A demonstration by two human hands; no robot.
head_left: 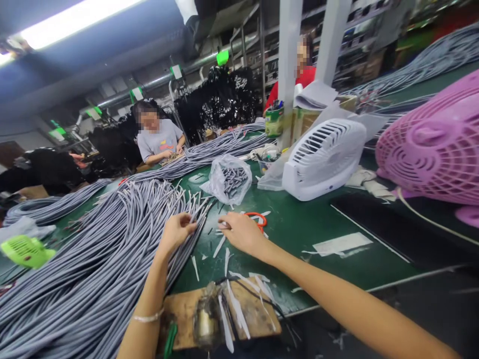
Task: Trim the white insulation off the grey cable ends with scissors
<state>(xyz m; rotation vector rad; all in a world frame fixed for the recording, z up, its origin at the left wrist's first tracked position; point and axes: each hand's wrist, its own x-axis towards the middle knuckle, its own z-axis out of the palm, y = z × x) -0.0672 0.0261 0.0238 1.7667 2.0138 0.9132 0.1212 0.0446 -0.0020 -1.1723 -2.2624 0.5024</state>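
A clear, crumpled plastic bag (216, 174) filled with small dark-grey tubular pieces (235, 180) sits on the green surface (299, 219). To the left of the bag and nearer the wearer spreads a large heap of long grey cables (112, 249) with pale ends. The left hand (175, 232), on the bag's near-left side, is at the heap's right edge, its fingers curled; whether they grip a cable cannot be told. The right hand (241, 230), on the bag's near side, has thumb and forefinger drawn together, and what lies between them is too small to tell. Orange-red looped handles (266, 216) show beside that hand. Farther toward the wearer from the bag lies a wooden board (181, 311) bearing a brass-coloured metal cylinder (206, 321); right of the bag stands a white plastic fan (325, 159).
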